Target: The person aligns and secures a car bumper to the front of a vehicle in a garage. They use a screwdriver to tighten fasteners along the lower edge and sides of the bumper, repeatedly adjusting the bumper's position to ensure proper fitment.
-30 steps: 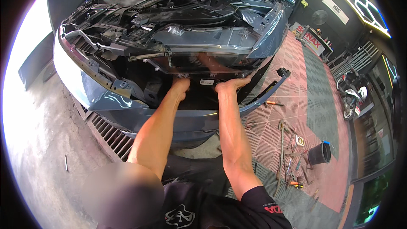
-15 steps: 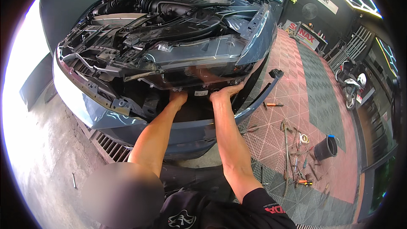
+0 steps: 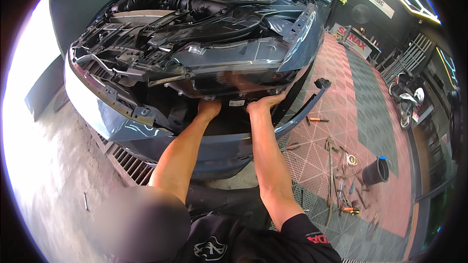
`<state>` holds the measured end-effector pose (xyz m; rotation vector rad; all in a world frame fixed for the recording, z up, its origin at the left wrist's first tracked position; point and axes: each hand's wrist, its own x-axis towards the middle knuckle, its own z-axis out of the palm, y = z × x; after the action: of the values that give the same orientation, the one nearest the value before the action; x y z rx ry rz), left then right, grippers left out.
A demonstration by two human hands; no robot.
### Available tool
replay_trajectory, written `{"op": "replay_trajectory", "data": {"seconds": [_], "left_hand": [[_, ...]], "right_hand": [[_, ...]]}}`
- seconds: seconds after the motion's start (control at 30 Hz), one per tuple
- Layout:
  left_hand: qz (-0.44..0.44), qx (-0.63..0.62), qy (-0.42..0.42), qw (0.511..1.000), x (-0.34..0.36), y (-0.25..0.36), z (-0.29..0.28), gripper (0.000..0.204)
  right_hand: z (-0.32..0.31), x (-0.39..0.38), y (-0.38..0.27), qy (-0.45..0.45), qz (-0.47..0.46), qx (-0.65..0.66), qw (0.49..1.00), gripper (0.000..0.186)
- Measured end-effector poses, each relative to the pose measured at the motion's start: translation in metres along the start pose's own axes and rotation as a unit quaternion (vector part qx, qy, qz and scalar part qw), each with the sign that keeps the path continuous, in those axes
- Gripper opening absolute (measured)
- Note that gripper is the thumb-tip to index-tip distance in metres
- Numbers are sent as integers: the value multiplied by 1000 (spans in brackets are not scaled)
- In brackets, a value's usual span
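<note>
A dark headlight assembly point(image 3: 235, 80) with a clear cover sits loose in the front corner of a grey car. My left hand point(image 3: 209, 106) reaches under its lower edge with curled fingers, the tips hidden behind it. My right hand point(image 3: 265, 102) grips the same edge farther right, beside a small white label point(image 3: 236, 103). Both forearms pass over the lowered grey bumper point(image 3: 219, 143), whose loose right end juts out. Above the headlight the engine bay point(image 3: 204, 7) is exposed.
Scattered hand tools, including an orange-handled one point(image 3: 319, 120), a tape roll point(image 3: 351, 159) and a black bucket point(image 3: 371, 174), lie or stand on red and grey floor tiles at right. A floor drain grate point(image 3: 127, 163) runs below the bumper. A scooter point(image 3: 407, 102) stands at far right.
The whole view has shifted slightly, so the car sits a little lower in the picture than a second ago. Both hands remain at the headlight's lower edge.
</note>
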<state>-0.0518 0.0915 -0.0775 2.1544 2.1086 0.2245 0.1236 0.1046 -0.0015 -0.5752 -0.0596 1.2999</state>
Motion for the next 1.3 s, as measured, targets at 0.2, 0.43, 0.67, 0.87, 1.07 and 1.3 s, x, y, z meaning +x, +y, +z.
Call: {"op": "replay_trajectory", "data": {"seconds": [0.2, 0.43, 0.67, 0.87, 1.07, 1.3], "left_hand": [[33, -120, 91, 988, -31, -18, -5, 31], [12, -238, 215, 947, -38, -10, 0, 35], [-15, -268, 74, 960, -45, -2, -21, 30], [86, -207, 121, 967, -7, -36, 36, 28], [50, -298, 39, 953, -22, 3, 11, 24], [-9, -383, 135, 914, -20, -28, 15, 26]], "right_hand": [[19, -37, 1, -70, -7, 8, 997, 92], [12, -28, -3, -75, -8, -20, 997, 92], [14, -35, 1, -63, -6, -9, 998, 93], [12, -22, 6, -43, 12, 7, 999, 93], [-7, -1, -10, -45, 4, 9, 999, 93], [13, -23, 6, -37, 21, 13, 999, 92]]}}
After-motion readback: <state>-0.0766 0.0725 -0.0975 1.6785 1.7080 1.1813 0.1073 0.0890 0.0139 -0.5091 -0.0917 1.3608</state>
